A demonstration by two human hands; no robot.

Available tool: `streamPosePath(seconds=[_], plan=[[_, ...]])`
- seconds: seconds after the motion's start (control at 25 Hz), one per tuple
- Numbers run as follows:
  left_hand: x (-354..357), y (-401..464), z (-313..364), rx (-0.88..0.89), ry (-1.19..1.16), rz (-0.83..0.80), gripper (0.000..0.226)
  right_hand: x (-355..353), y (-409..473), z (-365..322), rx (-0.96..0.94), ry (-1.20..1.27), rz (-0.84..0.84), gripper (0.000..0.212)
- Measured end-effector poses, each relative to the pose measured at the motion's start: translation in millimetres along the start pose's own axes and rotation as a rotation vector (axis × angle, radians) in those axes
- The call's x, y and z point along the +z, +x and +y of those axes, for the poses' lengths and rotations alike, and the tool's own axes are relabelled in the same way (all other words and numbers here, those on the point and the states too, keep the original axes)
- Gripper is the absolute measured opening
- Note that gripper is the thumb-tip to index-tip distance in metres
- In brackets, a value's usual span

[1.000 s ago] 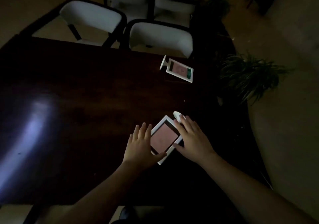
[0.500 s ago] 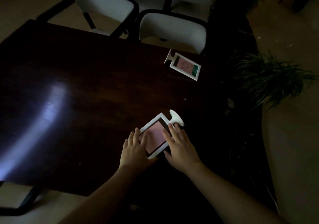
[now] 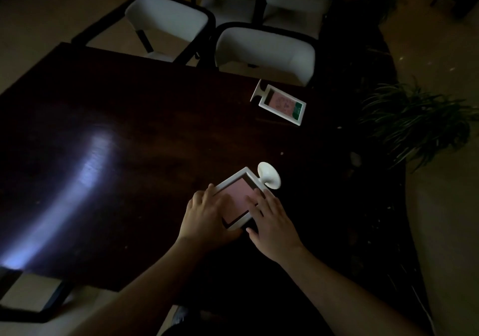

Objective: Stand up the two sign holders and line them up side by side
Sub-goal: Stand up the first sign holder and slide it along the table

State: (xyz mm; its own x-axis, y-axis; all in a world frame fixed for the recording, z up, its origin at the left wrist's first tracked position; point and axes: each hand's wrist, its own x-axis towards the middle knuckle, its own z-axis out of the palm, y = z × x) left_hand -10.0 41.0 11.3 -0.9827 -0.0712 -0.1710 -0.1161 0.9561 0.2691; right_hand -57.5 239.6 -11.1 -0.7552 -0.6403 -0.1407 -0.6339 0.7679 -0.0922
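While near sign holder (image 3: 239,201) turned slightly | left hand (image 3: 207,216), right hand (image 3: 272,221) stay flat, open on it

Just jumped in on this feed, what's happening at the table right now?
A person has both hands on the near sign holder, which lies flat on the dark table. The left hand covers its left edge and the right hand rests on its right side, near the round white base. The far sign holder also lies flat, untouched, by the table's far edge in front of a white chair. Neither holder is standing yet, and they are well apart.
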Motion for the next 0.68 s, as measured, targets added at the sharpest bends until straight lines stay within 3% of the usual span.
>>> streamPosePath(seconds=[0.36, 0.68], plan=[[-55, 6, 18, 0.053, 0.054, 0.129, 0.102, -23, 2, -3, -0.032, 0.224, 0.207, 0.064], [-75, -9, 28, 0.225, -0.128, 0.203, 0.085, -23, -2, -7, -0.08, 0.321, 0.507, 0.066]])
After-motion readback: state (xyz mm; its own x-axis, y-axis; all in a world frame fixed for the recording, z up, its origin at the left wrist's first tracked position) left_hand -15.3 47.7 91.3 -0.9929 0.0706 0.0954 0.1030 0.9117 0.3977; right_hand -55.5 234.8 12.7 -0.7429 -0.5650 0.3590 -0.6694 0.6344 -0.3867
